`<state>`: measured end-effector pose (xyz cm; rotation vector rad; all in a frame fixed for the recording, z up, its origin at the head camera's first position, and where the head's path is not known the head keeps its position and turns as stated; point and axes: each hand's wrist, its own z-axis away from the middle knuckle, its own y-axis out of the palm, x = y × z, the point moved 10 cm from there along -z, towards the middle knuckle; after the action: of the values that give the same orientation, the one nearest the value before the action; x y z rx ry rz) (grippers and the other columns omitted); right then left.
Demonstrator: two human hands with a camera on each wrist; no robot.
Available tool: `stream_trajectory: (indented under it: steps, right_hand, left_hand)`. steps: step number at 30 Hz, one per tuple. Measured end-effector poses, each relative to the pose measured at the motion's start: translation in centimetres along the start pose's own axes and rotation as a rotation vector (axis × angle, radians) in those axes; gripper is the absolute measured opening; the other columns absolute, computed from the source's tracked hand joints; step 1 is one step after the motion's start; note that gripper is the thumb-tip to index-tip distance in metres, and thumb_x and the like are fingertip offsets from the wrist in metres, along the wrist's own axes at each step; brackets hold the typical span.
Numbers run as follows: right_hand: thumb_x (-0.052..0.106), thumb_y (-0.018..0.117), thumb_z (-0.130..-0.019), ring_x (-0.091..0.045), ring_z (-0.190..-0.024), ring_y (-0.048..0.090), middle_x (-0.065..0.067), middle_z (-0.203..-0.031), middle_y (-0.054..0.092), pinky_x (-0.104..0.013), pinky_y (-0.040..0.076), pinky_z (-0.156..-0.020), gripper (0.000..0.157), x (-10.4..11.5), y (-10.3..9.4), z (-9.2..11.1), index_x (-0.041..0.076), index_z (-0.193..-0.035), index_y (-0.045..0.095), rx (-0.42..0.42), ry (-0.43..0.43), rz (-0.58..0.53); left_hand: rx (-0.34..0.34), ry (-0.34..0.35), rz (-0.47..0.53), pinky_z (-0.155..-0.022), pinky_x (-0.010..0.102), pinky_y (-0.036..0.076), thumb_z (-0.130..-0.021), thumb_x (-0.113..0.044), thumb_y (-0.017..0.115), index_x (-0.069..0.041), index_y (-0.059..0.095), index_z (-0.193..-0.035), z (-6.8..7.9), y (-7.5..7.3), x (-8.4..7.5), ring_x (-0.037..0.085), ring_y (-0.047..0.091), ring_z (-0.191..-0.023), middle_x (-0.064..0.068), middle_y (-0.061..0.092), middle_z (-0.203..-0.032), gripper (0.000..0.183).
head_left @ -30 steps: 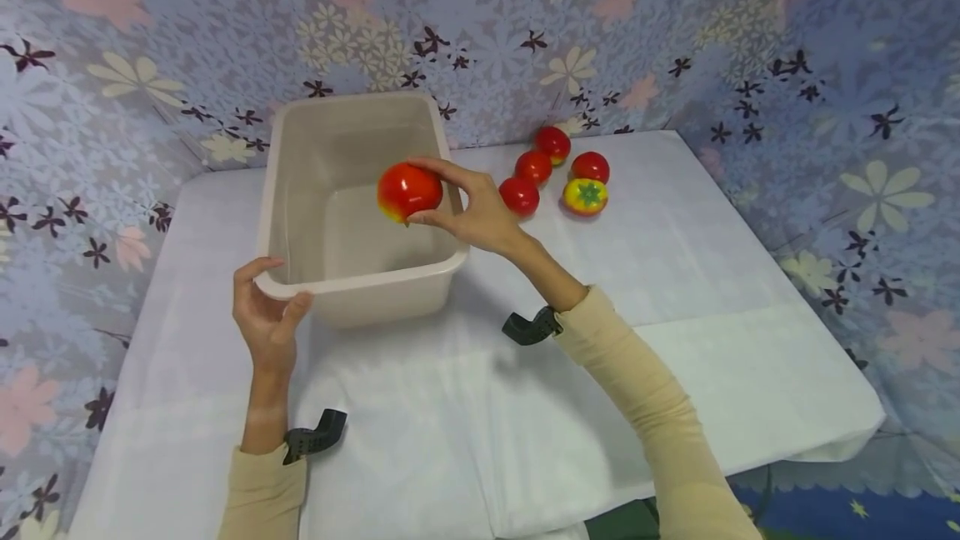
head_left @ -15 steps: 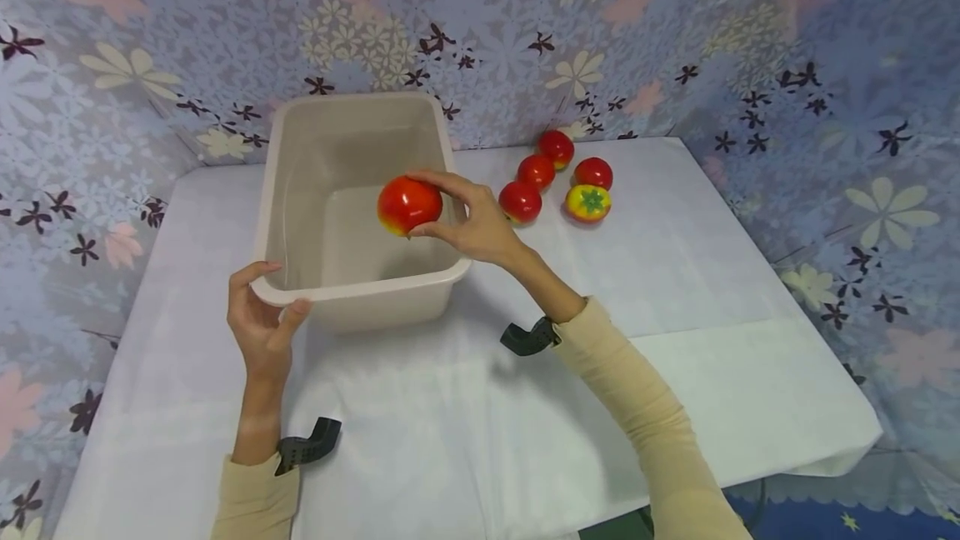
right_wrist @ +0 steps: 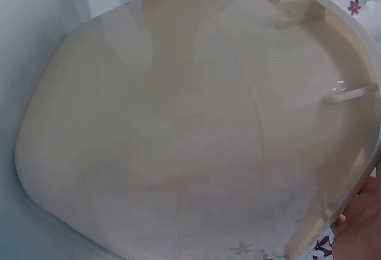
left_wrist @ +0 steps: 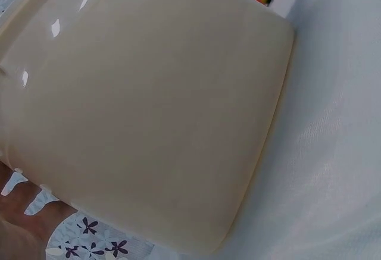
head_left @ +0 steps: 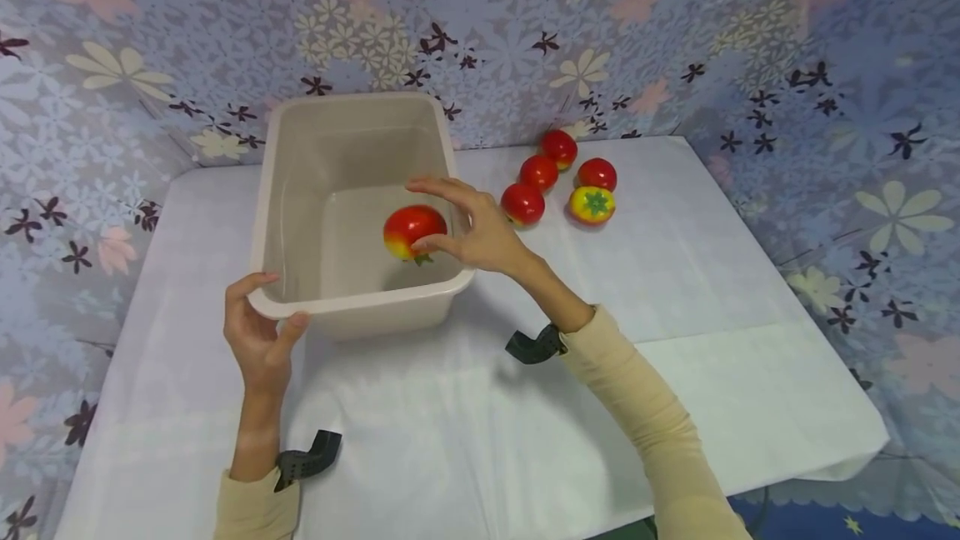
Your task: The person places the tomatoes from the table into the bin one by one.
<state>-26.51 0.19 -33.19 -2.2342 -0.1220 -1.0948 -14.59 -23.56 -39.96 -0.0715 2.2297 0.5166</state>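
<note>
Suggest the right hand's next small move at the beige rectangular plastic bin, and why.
Probably lift the right hand gently clear of the beige rectangular plastic bin: its grasp looks open, with the index finger apart from the round, glossy red-and-yellow tomato inside. Whether that tomato rests on the bottom is unclear. The left hand grips the bin's near-left corner.

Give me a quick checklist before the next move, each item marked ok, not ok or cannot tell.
1. Bin steadied: ok, left hand grips its near-left rim.
2. Right hand clear of the red fruit: cannot tell; thumb overlaps it in view.
3. Fruit settled on bin floor: cannot tell.
4. Five other fruits in sight: ok, right of bin.
5. Wrist views show bin interior: not ok, outer walls block.
</note>
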Motion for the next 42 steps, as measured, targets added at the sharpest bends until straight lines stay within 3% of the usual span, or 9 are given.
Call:
stream_trajectory:
  steps: [12,17,22,26,30,32,35,37,42]
  right_hand:
    - [0.006,0.080,-0.078,-0.019,-0.137,0.045,-0.015,-0.139,0.056,-0.037,0.032,-0.118,0.057,-0.3,-1.1,0.4,0.003,-0.131,0.060,-0.050,-0.042,-0.051]
    - [0.009,0.078,-0.082,-0.026,-0.135,0.048,-0.022,-0.136,0.057,-0.041,0.033,-0.117,0.053,-2.3,-4.4,0.7,-0.005,-0.130,0.058,-0.190,-0.087,-0.142]
    - [0.003,0.072,-0.085,-0.031,-0.131,0.050,-0.026,-0.135,0.056,-0.047,0.036,-0.115,0.050,-6.6,-8.6,3.0,-0.008,-0.131,0.055,-0.334,0.015,-0.176]
    - [-0.008,0.068,-0.084,-0.030,-0.131,0.051,-0.022,-0.137,0.056,-0.047,0.036,-0.115,0.052,-9.5,-10.7,4.2,-0.004,-0.134,0.055,-0.398,0.155,-0.171]
    - [-0.007,0.068,-0.085,-0.033,-0.134,0.047,-0.022,-0.141,0.053,-0.048,0.033,-0.116,0.055,-10.3,-11.4,4.9,-0.004,-0.137,0.051,-0.385,0.249,-0.131]
    - [-0.006,0.068,-0.085,-0.036,-0.136,0.045,-0.025,-0.141,0.051,-0.051,0.032,-0.117,0.056,-10.4,-11.4,5.1,-0.007,-0.137,0.050,-0.368,0.282,-0.088]
    - [-0.004,0.070,-0.084,-0.038,-0.137,0.042,-0.026,-0.142,0.050,-0.054,0.029,-0.117,0.057,-11.5,-11.3,5.6,-0.008,-0.137,0.049,-0.374,0.312,-0.040]
    - [-0.001,0.072,-0.084,-0.037,-0.138,0.042,-0.023,-0.142,0.051,-0.056,0.028,-0.117,0.057,-12.8,-11.3,6.2,-0.006,-0.137,0.051,-0.384,0.329,-0.005]
    - [0.009,0.077,-0.083,-0.035,-0.135,0.045,-0.015,-0.141,0.055,-0.059,0.032,-0.114,0.058,-15.5,-11.2,7.5,0.003,-0.137,0.055,-0.354,0.391,0.104]
  left_hand:
    - [-0.019,-0.019,-0.019,-0.080,0.025,0.052,-0.072,-0.002,0.079,0.014,0.051,-0.115,0.4,-0.4,0.2,0.024,0.054,-0.105,0.012,0.057,-0.117,0.054]
    - [-0.005,-0.016,-0.075,-0.092,0.026,0.050,-0.074,-0.003,0.079,0.016,0.049,-0.117,0.2,-0.6,-0.3,0.027,0.050,-0.115,0.013,0.054,-0.123,0.056]
    - [0.046,-0.008,-0.133,-0.096,0.023,0.046,-0.073,-0.009,0.084,0.019,0.048,-0.116,0.2,-0.5,-0.6,0.023,0.050,-0.119,0.006,0.056,-0.122,0.063]
    - [0.215,-0.012,-0.428,-0.090,0.013,0.047,-0.066,-0.004,0.088,0.017,0.055,-0.112,-1.1,-0.1,-1.8,0.007,0.057,-0.113,0.001,0.063,-0.117,0.060]
    - [0.538,-0.211,-0.753,-0.105,0.047,0.045,-0.068,-0.004,0.086,-0.010,0.054,-0.135,-2.5,0.5,-1.9,0.012,0.047,-0.134,0.010,0.050,-0.144,0.075]
    - [0.694,-0.352,-0.799,-0.106,0.069,0.031,-0.074,-0.011,0.084,-0.024,0.039,-0.149,-2.6,0.5,-1.5,0.025,0.026,-0.147,0.009,0.025,-0.161,0.088]
    - [0.825,-0.510,-0.785,-0.112,0.068,0.020,-0.078,-0.017,0.082,-0.036,0.016,-0.156,-3.0,0.4,-1.3,0.040,0.002,-0.150,0.001,-0.005,-0.165,0.104]
    - [0.869,-0.561,-0.784,-0.118,0.054,0.024,-0.077,-0.020,0.084,-0.039,0.008,-0.156,-3.2,0.4,-1.1,0.041,0.003,-0.150,0.001,-0.007,-0.164,0.112]
    - [0.933,-0.570,-0.794,-0.105,0.069,0.032,-0.071,-0.028,0.088,-0.040,-0.003,-0.155,-3.0,1.3,-0.9,0.051,0.019,-0.143,0.006,-0.001,-0.165,0.125]
